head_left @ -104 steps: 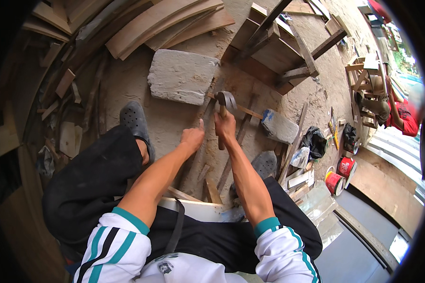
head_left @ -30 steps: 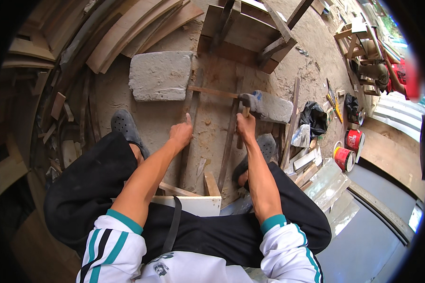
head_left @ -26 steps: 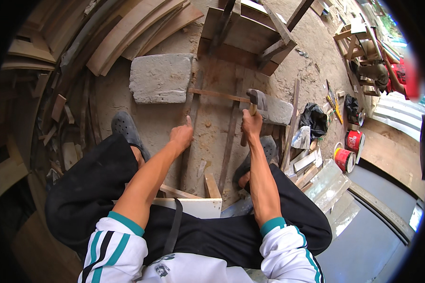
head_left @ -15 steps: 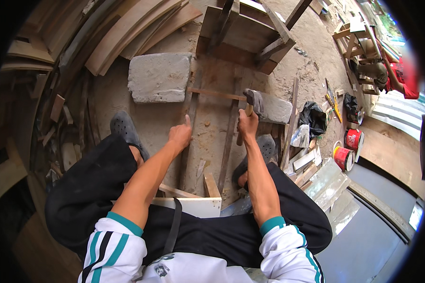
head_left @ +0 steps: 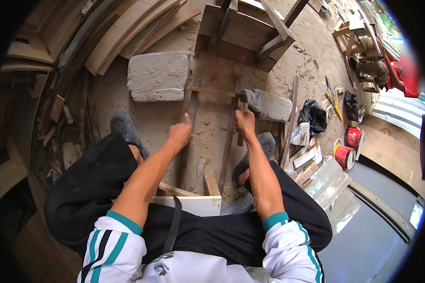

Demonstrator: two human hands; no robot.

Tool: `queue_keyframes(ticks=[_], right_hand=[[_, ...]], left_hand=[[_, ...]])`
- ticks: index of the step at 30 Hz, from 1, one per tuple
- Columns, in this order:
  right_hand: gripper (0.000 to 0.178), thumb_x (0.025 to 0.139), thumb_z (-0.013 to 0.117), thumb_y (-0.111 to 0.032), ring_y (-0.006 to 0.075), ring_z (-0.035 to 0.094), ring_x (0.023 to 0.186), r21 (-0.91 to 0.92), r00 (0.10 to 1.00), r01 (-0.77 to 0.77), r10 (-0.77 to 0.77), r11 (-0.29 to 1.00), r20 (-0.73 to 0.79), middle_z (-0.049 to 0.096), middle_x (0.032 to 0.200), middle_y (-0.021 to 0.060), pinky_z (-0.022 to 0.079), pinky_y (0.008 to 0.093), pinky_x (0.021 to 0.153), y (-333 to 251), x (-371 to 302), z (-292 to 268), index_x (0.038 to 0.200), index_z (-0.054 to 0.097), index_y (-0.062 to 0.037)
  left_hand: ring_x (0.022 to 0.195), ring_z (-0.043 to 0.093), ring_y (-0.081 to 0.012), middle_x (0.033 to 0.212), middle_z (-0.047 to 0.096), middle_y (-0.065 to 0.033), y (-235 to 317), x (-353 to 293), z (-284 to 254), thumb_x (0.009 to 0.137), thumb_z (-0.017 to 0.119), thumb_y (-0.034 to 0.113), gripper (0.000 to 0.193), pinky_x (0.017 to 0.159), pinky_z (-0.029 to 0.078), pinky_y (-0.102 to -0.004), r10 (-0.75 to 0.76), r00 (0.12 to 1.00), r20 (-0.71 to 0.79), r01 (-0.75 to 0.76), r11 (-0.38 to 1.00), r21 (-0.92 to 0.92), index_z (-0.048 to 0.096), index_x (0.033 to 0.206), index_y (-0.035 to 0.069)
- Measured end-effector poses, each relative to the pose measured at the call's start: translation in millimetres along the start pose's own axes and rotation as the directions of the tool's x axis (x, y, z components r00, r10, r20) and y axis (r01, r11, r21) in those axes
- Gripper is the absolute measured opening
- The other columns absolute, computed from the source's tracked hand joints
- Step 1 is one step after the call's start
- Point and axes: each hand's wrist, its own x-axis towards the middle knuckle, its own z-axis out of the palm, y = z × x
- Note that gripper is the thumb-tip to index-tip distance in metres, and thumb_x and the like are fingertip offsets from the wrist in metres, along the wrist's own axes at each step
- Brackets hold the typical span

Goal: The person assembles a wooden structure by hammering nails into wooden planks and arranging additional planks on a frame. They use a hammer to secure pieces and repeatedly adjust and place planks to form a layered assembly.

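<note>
My right hand (head_left: 245, 123) is closed around the handle of a hammer (head_left: 248, 104). Its dark head is at the right end of a thin wooden crosspiece (head_left: 211, 91). That crosspiece spans between a left wooden strip (head_left: 194, 82) and a right wooden strip (head_left: 229, 134), both long and dark. Over the left strip, my left hand (head_left: 179, 134) has one finger extended along it and the others curled at its edge. A pale concrete block (head_left: 158, 76) lies left of the strips, and a second concrete block (head_left: 275, 107) is right of the hammer, partly hidden by it.
Beyond the strips stands a wooden bench-like piece (head_left: 243, 32). Curved boards (head_left: 127, 35) are stacked at the far left. On the right are scrap wood, a black plastic bag (head_left: 312, 118) and red cans (head_left: 344, 156). A white board (head_left: 193, 206) lies by my lap. Another person (head_left: 395, 73) is at far right.
My right hand and the hammer have shifted slightly left and toward me, bringing the head to the crosspiece's end. The left hand stays almost in place.
</note>
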Motion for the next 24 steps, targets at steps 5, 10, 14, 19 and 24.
queue_keyframes(ticks=[5, 10, 14, 19, 24], right_hand=[[0.026, 0.087, 0.058, -0.020, 0.0154, 0.049, 0.042, 0.109, 0.998, 0.034, -0.029, 0.993, -0.049, 0.049, 0.051, 0.0041, 0.039, 0.0357, 0.040, -50, -10, 9, 0.071, 0.054, 0.0000], [0.030, 0.086, 0.059, -0.019, 0.0165, 0.050, 0.042, 0.032, 0.998, 0.008, -0.006, 0.999, -0.064, 0.054, 0.056, 0.0050, 0.039, 0.0356, 0.041, -17, -6, 10, 0.064, 0.051, -0.0010], [0.026, 0.084, 0.059, -0.018, 0.0172, 0.050, 0.042, 0.125, 0.994, 0.027, -0.013, 0.992, -0.110, 0.052, 0.055, 0.0044, 0.039, 0.0351, 0.041, -29, -12, 13, 0.065, 0.052, -0.0025], [0.022, 0.085, 0.060, -0.019, 0.0167, 0.051, 0.043, 0.100, 0.985, -0.170, 0.173, 0.980, -0.022, 0.050, 0.052, 0.0031, 0.039, 0.0364, 0.041, -17, 2, 7, 0.071, 0.054, -0.0029], [0.035, 0.081, 0.058, -0.030, 0.0324, 0.068, 0.073, 0.033, 0.971, -0.202, 0.196, 0.979, 0.134, 0.065, 0.072, 0.0221, 0.050, 0.0440, 0.069, -64, -14, 1, 0.083, 0.064, 0.0040]], left_hand=[[0.093, 0.066, -0.0379, 0.102, 0.067, -0.0222, -15, -7, 3, 0.082, 0.073, 0.031, 0.093, 0.079, 0.053, -0.0459, -0.047, 0.999, 0.012, 0.047, 0.999, -0.015, 0.019, 0.146, -0.011], [0.092, 0.067, -0.0376, 0.099, 0.068, -0.0217, -7, -3, 3, 0.082, 0.073, 0.031, 0.093, 0.079, 0.053, -0.0456, -0.015, 1.000, -0.006, 0.015, 1.000, -0.015, 0.019, 0.145, -0.012], [0.092, 0.066, -0.0376, 0.099, 0.067, -0.0221, -11, -6, 2, 0.082, 0.073, 0.032, 0.094, 0.079, 0.052, -0.0457, -0.029, 1.000, 0.011, 0.029, 1.000, -0.006, 0.019, 0.145, -0.012], [0.093, 0.066, -0.0380, 0.101, 0.067, -0.0225, -3, -1, 3, 0.082, 0.073, 0.032, 0.095, 0.080, 0.052, -0.0459, -0.010, 1.000, -0.008, 0.010, 1.000, -0.006, 0.018, 0.146, -0.012], [0.088, 0.068, -0.0344, 0.094, 0.069, -0.0210, -20, -9, 12, 0.084, 0.072, 0.030, 0.091, 0.075, 0.054, -0.0435, -0.023, 0.998, -0.053, 0.024, 1.000, 0.019, 0.020, 0.146, -0.012]])
